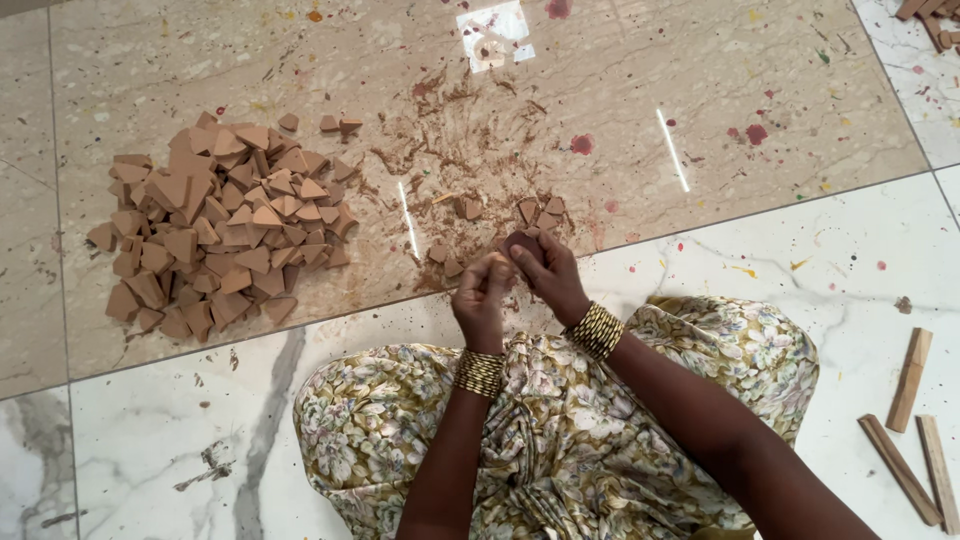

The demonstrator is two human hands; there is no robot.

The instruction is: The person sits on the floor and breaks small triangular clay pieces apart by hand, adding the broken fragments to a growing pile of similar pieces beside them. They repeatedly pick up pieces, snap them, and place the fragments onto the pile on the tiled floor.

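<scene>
The left hand (481,297) and right hand (548,275) are closed together around one small brown clay piece (522,243), near a big pile of clay pieces (215,225).

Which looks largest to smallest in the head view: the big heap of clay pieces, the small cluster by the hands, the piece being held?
1. Big heap of clay pieces
2. Small cluster
3. Held piece, pinched between left hand and right hand; partly hidden, so its full size is unsure.

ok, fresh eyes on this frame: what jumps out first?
The big pile of brown clay triangles on the floor at left. Then, at centre, the left hand and right hand, both with gold bangles, pinching one clay piece together above clay crumbs. Wooden sticks lie at right.
</scene>
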